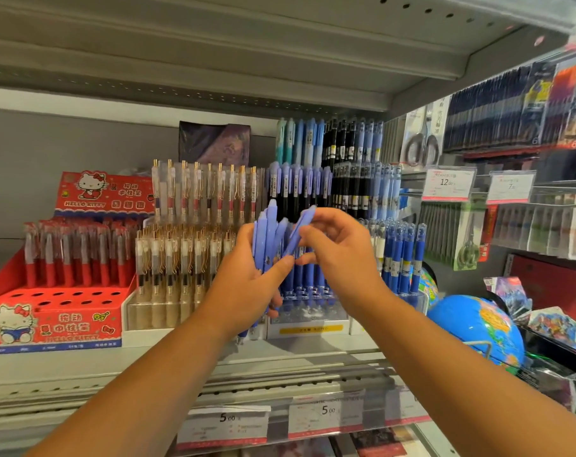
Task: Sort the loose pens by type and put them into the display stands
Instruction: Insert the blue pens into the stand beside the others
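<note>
Now, at the store shelf (280,367) with a HELLO KITTY stand (52,321) and 5.00 tags (225,420), the left hand (247,278) grips blue pens (267,232); the right hand (339,249) pinches a single pen (301,229).

Two hands (247,282), one pen bundle (267,237), one lone pen (300,229); one globe (461,321)

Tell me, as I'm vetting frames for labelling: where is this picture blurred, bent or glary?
Head view: the top shelf bows from the wide lens; the pen in the right hand and the pens in the left hand are slightly smeared; far-right packs are soft; light even, no strong glare.
</note>
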